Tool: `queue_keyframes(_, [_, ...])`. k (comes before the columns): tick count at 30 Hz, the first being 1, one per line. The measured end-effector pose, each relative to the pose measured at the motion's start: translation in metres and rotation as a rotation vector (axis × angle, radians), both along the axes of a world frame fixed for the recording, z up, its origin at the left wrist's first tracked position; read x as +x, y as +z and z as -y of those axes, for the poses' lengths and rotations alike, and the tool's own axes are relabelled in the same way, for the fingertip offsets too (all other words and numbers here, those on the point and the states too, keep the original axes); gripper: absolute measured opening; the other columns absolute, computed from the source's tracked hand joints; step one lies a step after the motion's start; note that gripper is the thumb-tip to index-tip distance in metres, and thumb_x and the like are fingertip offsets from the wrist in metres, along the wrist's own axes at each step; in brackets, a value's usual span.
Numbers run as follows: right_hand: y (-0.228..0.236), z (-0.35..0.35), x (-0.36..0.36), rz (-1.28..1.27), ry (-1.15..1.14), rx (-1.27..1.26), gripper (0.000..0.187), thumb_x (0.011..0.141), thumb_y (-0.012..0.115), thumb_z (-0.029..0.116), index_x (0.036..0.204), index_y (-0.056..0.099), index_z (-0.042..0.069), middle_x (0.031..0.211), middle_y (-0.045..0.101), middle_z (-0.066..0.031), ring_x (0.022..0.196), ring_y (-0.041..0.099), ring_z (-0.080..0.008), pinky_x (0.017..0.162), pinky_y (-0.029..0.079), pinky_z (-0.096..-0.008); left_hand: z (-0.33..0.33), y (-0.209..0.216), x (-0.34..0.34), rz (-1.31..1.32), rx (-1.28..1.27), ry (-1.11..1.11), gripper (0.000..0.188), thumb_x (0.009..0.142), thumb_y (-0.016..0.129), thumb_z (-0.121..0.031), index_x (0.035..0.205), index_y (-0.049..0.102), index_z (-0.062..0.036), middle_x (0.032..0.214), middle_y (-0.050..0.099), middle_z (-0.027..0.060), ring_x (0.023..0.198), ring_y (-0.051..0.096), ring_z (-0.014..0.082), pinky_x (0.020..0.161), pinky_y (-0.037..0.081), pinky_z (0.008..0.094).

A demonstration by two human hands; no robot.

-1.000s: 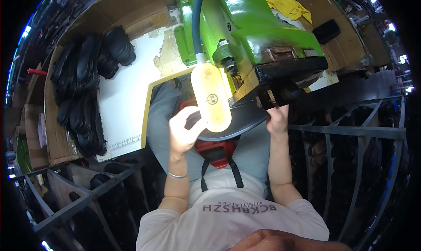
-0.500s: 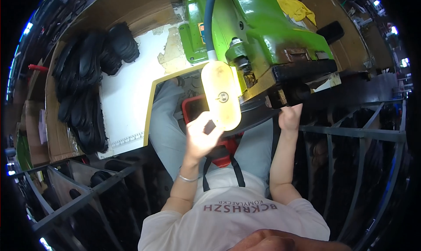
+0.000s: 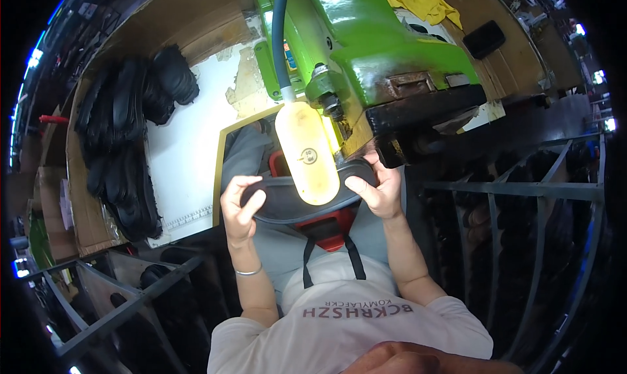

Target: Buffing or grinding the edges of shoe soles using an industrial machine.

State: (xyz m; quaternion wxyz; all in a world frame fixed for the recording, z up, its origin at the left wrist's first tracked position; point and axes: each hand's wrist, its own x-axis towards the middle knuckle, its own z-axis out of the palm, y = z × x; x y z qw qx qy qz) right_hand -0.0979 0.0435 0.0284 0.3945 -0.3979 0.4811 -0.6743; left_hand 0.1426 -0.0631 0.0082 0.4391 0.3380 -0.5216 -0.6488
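A dark, long shoe sole (image 3: 275, 201) with a raised rim is stretched crosswise above my lap. My left hand (image 3: 240, 209) grips its left end, thumb on the upper face. My right hand (image 3: 381, 190) holds the other end, with the thumb likewise on top and the fingers partly hidden under it. A lit, yellowish oval lamp (image 3: 304, 155) on a bluish hose hangs over the middle of the sole and hides part of it. Just beyond my right hand stands the green machine (image 3: 398, 54), its dark lower head close to my fingers.
Piles of black soles (image 3: 124, 126) lie at the left on the white tabletop (image 3: 183, 158), inside cardboard walls. A yellow cloth (image 3: 424, 7) and a black pad (image 3: 484, 39) are at the far right. Metal racks (image 3: 522, 190) flank me on both sides.
My right hand has come left from beside the machine head, and my left hand has moved slightly left. The sole, mostly hidden behind the lamp before, is now held between both hands.
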Motion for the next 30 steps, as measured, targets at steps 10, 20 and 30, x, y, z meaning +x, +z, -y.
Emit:
queue_keyframes(10, [-0.006, -0.015, -0.064, -0.044, -0.241, -0.035, 0.028, 0.079, 0.071, 0.01, 0.098, 0.054, -0.002, 0.088, 0.059, -0.0016, 0.078, 0.052, -0.005, 0.072, 0.041, -0.0179, -0.019, 0.057, -0.102, 0.35, -0.937, 0.11, 0.047, 0.063, 0.086, -0.018, 0.096, 0.057, 0.0003, 0.076, 0.056, 0.0028, 0.064, 0.054, 0.0154, 0.061, 0.046, 0.0265])
queue_keyframes(20, [0.014, 0.004, -0.017, 0.035, -0.16, -0.066, 0.027, 0.078, 0.068, 0.004, 0.101, 0.055, -0.002, 0.098, 0.059, -0.004, 0.089, 0.053, -0.0083, 0.078, 0.043, -0.0216, 0.013, 0.032, -0.068, 0.366, -0.441, -0.166, 0.027, 0.056, 0.078, -0.008, 0.078, 0.062, -0.0029, 0.066, 0.063, 0.0101, 0.059, 0.064, 0.0203, 0.055, 0.049, 0.029])
queue_keyframes(30, [0.005, -0.009, -0.033, 0.044, -0.254, -0.037, 0.028, 0.079, 0.07, 0.007, 0.1, 0.054, -0.002, 0.089, 0.061, -0.003, 0.076, 0.053, -0.0047, 0.071, 0.042, -0.0174, 0.02, 0.036, -0.081, 0.28, -0.641, -0.114, 0.027, 0.06, 0.072, -0.018, 0.078, 0.06, -0.0021, 0.066, 0.061, 0.0145, 0.055, 0.06, 0.0278, 0.053, 0.047, 0.0324])
